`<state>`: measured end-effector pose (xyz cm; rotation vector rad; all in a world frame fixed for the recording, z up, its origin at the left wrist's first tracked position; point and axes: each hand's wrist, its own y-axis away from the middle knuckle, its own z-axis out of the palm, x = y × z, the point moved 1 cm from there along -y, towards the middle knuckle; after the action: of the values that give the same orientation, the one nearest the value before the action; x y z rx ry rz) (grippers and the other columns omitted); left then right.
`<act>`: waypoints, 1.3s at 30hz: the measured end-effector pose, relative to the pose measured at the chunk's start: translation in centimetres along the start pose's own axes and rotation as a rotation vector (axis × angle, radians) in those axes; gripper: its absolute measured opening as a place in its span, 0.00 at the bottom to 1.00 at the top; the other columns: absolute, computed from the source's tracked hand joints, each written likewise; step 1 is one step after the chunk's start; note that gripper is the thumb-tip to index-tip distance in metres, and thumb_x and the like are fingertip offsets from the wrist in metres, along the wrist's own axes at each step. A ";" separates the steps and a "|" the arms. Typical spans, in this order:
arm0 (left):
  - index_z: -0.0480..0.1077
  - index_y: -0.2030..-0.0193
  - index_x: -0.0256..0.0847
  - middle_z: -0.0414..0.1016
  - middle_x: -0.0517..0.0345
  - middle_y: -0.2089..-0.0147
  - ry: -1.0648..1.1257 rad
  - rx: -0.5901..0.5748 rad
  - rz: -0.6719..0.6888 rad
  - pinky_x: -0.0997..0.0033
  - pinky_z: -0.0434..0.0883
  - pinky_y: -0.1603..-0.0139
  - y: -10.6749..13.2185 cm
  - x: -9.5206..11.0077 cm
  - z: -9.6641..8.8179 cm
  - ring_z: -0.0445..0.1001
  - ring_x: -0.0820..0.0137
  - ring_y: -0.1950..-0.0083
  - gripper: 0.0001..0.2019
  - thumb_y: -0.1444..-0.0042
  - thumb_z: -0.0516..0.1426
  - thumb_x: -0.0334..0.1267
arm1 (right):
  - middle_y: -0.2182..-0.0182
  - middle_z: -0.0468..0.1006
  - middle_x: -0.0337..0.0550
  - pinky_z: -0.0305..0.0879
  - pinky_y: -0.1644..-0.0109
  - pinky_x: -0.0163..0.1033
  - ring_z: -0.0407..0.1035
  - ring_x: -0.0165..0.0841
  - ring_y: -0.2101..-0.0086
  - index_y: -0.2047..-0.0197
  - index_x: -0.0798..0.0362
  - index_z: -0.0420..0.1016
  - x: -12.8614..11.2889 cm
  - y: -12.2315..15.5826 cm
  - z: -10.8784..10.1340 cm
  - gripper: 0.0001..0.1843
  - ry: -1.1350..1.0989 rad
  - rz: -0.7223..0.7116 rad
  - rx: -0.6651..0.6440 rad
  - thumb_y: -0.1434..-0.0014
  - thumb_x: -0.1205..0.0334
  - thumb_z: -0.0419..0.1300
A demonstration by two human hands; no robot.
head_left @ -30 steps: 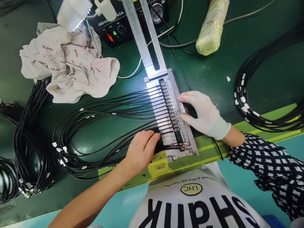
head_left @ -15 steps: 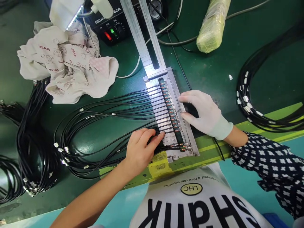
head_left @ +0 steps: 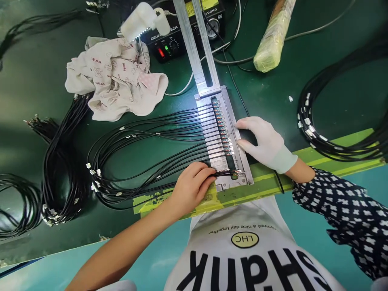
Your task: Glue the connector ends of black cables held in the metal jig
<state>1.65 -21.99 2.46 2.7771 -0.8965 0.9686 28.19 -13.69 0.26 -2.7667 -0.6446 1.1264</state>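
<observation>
My left hand (head_left: 194, 186), bare, grips several black cables (head_left: 169, 135) close to the lower end of a long metal comb fixture (head_left: 212, 139). Their stripped ends lie in a row of slots, with small copper-coloured joints showing along a dark channel. My right hand (head_left: 265, 141), in a white glove, rests with its fingertips on the fixture's right rail, over a dark patch that I cannot identify. The cables fan out leftward to silver-tipped ends (head_left: 93, 176).
Behind the fixture stand twin metal bars (head_left: 194, 40), a control box (head_left: 163, 48) and an LED lamp (head_left: 141, 20). A printed cloth (head_left: 117, 79) lies left, cable bundles (head_left: 63, 169) further left, a coil (head_left: 312, 129) right, and a plastic-wrapped roll (head_left: 273, 40) at the back.
The whole view has shifted, with the table sitting further right. My left fingers have closed down over the lowest cables. My right hand stays on the rail.
</observation>
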 end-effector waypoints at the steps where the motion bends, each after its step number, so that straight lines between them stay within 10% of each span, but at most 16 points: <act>1: 0.71 0.48 0.39 0.74 0.51 0.54 -0.001 0.046 0.024 0.66 0.72 0.53 0.2 0.1 0.0 0.72 0.68 0.53 0.12 0.38 0.59 0.28 | 0.41 0.75 0.46 0.63 0.34 0.55 0.67 0.44 0.39 0.40 0.47 0.70 0.0 0.2 0.0 0.21 0.001 0.001 0.002 0.36 0.61 0.61; 6: 0.71 0.48 0.40 0.76 0.51 0.51 0.060 0.050 0.153 0.61 0.72 0.48 0.6 0.8 -0.8 0.74 0.64 0.49 0.15 0.41 0.63 0.31 | 0.42 0.76 0.46 0.63 0.35 0.55 0.68 0.45 0.40 0.41 0.47 0.70 0.0 0.1 0.1 0.21 -0.004 0.005 0.006 0.37 0.62 0.61; 14: 0.69 0.49 0.41 0.74 0.56 0.54 0.149 -0.215 -0.266 0.68 0.71 0.51 -0.7 -0.1 -1.3 0.72 0.69 0.52 0.07 0.31 0.53 0.36 | 0.44 0.77 0.46 0.64 0.36 0.55 0.69 0.46 0.42 0.40 0.48 0.70 0.0 -0.1 0.1 0.22 -0.012 0.034 0.004 0.37 0.61 0.61; 20: 0.72 0.52 0.42 0.72 0.57 0.54 0.323 -0.085 -0.302 0.73 0.71 0.52 -0.9 -0.3 -1.5 0.71 0.73 0.53 0.05 0.33 0.56 0.34 | 0.44 0.77 0.44 0.64 0.37 0.54 0.70 0.45 0.43 0.40 0.47 0.70 0.2 -0.2 0.1 0.21 -0.015 0.021 0.005 0.37 0.60 0.61; 39: 0.68 0.55 0.38 0.73 0.53 0.58 -0.177 0.106 -0.007 0.70 0.75 0.57 -1.6 -1.5 0.2 0.72 0.70 0.58 0.06 0.37 0.58 0.27 | 0.45 0.78 0.45 0.65 0.37 0.55 0.71 0.45 0.43 0.41 0.48 0.71 0.2 -0.7 0.1 0.21 -0.049 0.046 -0.016 0.37 0.59 0.61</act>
<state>1.70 -19.96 1.65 2.9919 -0.8800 0.8014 28.03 -12.93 0.25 -2.7884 -0.6008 1.2072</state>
